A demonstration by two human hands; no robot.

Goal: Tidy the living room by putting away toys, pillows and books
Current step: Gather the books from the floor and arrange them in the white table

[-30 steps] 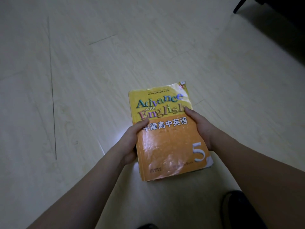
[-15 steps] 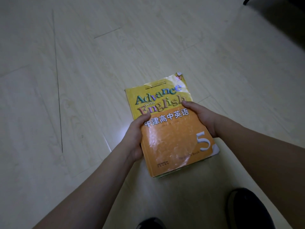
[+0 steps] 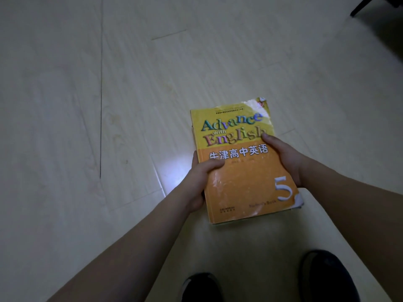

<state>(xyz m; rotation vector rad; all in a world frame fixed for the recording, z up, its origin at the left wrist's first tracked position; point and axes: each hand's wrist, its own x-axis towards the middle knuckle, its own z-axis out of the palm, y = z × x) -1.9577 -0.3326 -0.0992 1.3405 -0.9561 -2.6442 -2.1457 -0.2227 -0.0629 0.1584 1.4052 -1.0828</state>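
Book swung more upright in frame, worn yellow-orange cover marked 5, torn corners, long axis bottom to top, left hand and right hand gripping its side edges, thumbs on the cover

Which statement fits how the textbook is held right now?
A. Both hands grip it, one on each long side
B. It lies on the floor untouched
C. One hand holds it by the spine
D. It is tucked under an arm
A: the left hand and the right hand each grip a long side of the textbook, thumbs on the cover.
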